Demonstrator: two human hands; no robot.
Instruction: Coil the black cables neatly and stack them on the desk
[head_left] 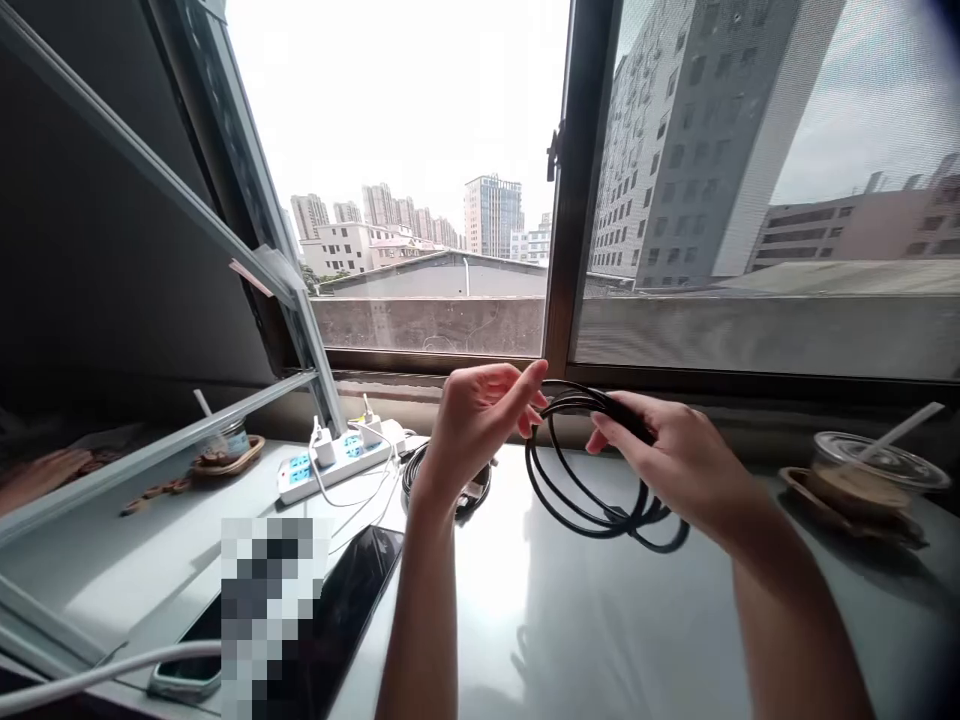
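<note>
A loosely looped black cable (pixel 592 525) hangs above the white tabletop, gathered in several turns. My right hand (pixel 671 445) is closed on the upper right part of the coil, thumb in front. My left hand (pixel 487 405) is raised at the coil's left edge, with its thumb stretched out and the other fingers loosely bent. Its fingertips are at the loops; whether they touch the cable I cannot tell. Behind my left wrist a second coiled black cable (pixel 472 500) lies on the table, partly hidden.
A white power strip (pixel 300 480) with plugged-in chargers stands left, near a dark phone (pixel 364 570) and a pixelated patch. A metal frame (pixel 315 330) rises there; beyond it show another hand (pixel 45 480) and a cup (pixel 232 440). A lidded drink cup (pixel 870 475) stands right.
</note>
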